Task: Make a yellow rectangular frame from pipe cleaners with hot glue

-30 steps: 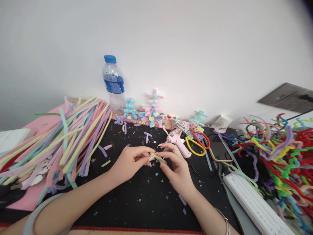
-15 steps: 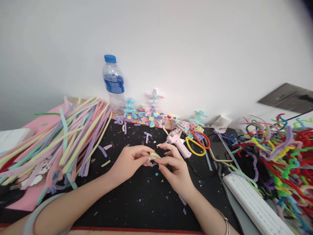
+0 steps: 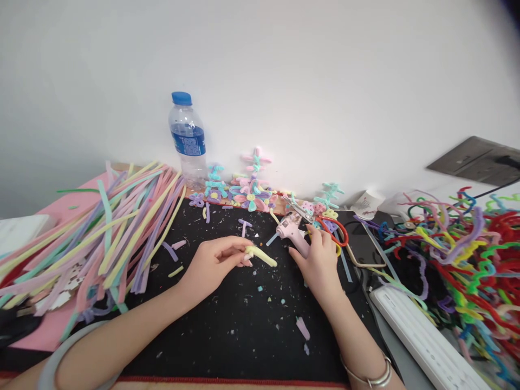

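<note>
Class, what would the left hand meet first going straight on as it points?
Past its held yellow piece, the left hand would probably meet the pale-blue strip by the pink glue gun, though depth is unclear.

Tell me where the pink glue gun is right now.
In the head view, the pink glue gun lies on the black mat, right of centre, beside the scissors, with the right hand at its handle.
</note>
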Demonstrator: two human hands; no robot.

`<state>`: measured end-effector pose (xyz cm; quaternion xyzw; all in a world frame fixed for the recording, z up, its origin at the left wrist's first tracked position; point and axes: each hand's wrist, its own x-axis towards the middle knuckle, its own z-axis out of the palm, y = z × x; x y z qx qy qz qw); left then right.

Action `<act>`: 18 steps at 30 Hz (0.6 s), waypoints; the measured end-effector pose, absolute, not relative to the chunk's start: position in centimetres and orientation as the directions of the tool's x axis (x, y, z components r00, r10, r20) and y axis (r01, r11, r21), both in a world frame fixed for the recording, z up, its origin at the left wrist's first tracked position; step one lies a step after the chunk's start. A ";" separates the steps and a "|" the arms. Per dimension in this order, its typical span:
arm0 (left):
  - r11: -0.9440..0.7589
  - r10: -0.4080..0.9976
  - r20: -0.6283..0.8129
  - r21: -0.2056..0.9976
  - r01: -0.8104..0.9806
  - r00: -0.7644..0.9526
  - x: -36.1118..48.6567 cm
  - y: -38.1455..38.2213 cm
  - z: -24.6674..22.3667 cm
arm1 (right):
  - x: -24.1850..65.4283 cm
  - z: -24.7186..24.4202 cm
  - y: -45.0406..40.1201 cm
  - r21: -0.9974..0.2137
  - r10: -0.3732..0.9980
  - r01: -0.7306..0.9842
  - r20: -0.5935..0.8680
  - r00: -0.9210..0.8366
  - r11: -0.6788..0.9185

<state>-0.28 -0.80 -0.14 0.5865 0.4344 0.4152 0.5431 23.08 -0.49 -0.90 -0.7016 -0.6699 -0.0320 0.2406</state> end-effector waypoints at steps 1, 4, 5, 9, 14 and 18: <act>-0.061 0.963 0.039 0.996 0.073 0.266 -0.3 -0.9 -0.1 | 23.4 -1.3 -0.3 -0.268 0.944 0.964 0.317 0.088 0.000; -0.149 0.965 0.119 0.982 0.114 0.232 -0.5 -0.9 -0.2 | 23.8 -1.9 0.2 -0.214 0.966 0.977 0.254 0.038 0.018; -0.170 0.965 0.141 0.978 0.120 0.222 -0.5 -0.9 -0.2 | 23.9 -1.9 0.3 -0.219 0.965 0.975 0.260 0.025 0.034; -0.164 0.974 0.145 0.981 0.101 0.176 -0.6 -0.6 -0.4 | 23.9 -1.2 0.4 -0.419 0.952 0.899 0.307 0.010 0.126; -0.052 0.991 0.041 0.995 0.080 0.128 -0.7 -0.2 -0.3 | 24.3 0.0 0.2 -0.688 0.954 0.723 0.249 0.164 0.055; -0.032 0.991 0.022 0.997 0.074 0.133 -0.7 -0.1 -0.2 | 24.5 0.1 -0.1 -0.861 0.946 0.508 0.181 0.269 0.020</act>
